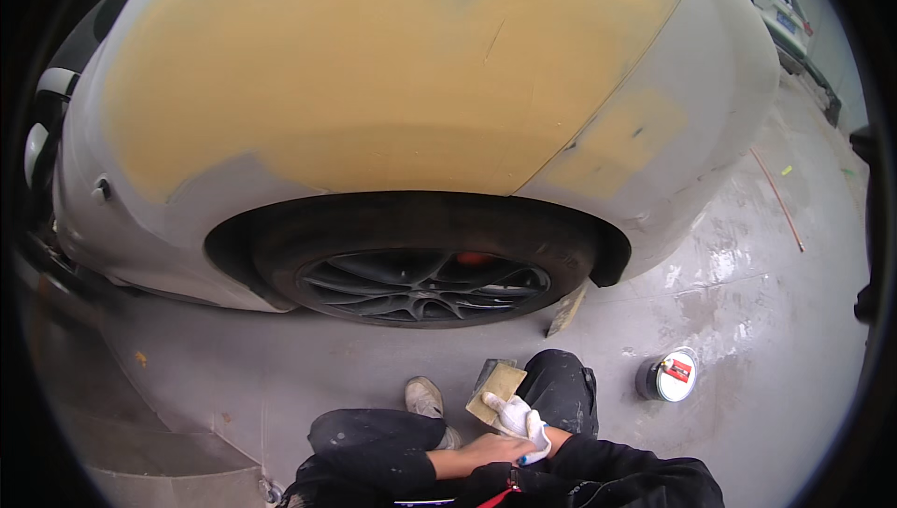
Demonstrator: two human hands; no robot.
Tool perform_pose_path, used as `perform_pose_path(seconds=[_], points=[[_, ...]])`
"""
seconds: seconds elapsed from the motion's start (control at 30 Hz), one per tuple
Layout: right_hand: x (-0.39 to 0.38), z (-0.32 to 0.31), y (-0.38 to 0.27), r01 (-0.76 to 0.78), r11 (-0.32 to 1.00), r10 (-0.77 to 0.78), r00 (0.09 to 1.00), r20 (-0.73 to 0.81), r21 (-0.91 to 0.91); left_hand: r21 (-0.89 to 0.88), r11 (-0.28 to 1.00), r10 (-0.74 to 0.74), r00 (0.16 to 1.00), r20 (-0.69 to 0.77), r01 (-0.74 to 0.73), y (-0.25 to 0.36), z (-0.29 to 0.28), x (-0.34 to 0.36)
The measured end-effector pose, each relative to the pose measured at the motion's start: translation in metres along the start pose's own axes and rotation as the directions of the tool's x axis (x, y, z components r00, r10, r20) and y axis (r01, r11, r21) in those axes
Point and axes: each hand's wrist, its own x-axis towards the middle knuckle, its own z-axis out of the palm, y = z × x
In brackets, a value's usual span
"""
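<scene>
My right hand (513, 416), in a white knit glove, holds a flat yellowish rectangular piece (505, 384) with its thumb on top. A dark grey plate (486, 373) shows partly from under that piece. My bare left hand (503, 450) reaches across to the right wrist, its fingers closed at the cuff of the glove (537, 443). The fingertips are partly hidden there. Both hands are low over my bent legs, in front of a car wheel (425, 288). Above the wheel, the pale car body (234, 181) carries a broad yellow filler patch (364, 69).
A dark can with a white lid (676, 375) stands on the grey floor (719, 321) at the right. A flat strip (566, 312) leans by the tyre. A thin reddish rod (778, 201) lies farther right. Another white car (783, 5) is at the far right.
</scene>
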Motion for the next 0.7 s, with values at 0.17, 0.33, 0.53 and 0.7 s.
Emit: perform_pose_path(seconds=[0.17,0.33,0.53,0.7], points=[[0.015,-0.029,-0.035,0.348,0.839,-0.436,0.890,-0.133,-0.418,-0.094,0.991,-0.125,0.920,-0.371,0.097,0.010,-0.060,-0.018],[-0.019,-0.038,-0.108,0.502,0.862,-0.506,0.861,-0.056,-0.071,-0.227,0.959,-0.264,0.816,-0.514,0.167,0.005,-0.100,-0.019],[-0.055,-0.036,-0.145,0.312,0.934,-0.212,0.877,0.431,-0.176,-0.397,0.909,-0.359,0.720,-0.593,0.127,-0.002,-0.087,-0.001],[-0.053,-0.029,-0.141,0.333,0.927,-0.282,0.921,0.269,-0.171,-0.430,0.880,-0.456,0.616,-0.642,0.202,-0.007,-0.081,0.007]])
